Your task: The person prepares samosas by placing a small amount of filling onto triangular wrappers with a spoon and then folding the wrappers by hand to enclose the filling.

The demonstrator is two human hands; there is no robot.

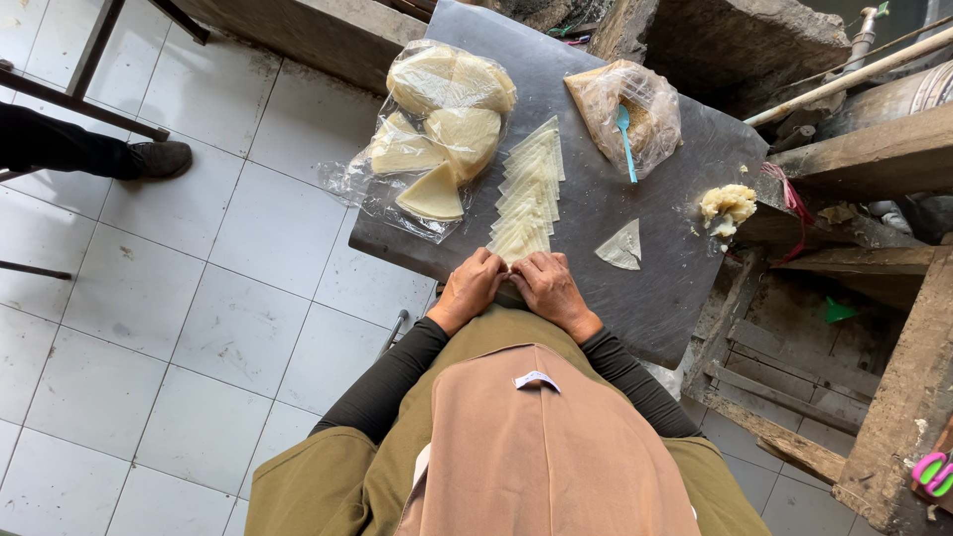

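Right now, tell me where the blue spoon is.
In the head view, the blue spoon sticks out of the clear bag of filling at the dark board's far right, above the folded triangle.

Large pale floor tiles (149,298) with dark grout cover the left side under daylight. Rough concrete blocks (745,40), weathered wooden planks (874,159) and a pipe (844,79) crowd the right.

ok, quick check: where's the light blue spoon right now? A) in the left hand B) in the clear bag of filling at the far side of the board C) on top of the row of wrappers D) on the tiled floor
B: the light blue spoon stands in the clear bag of filling, apart from both hands at the near end of the row of wrappers.
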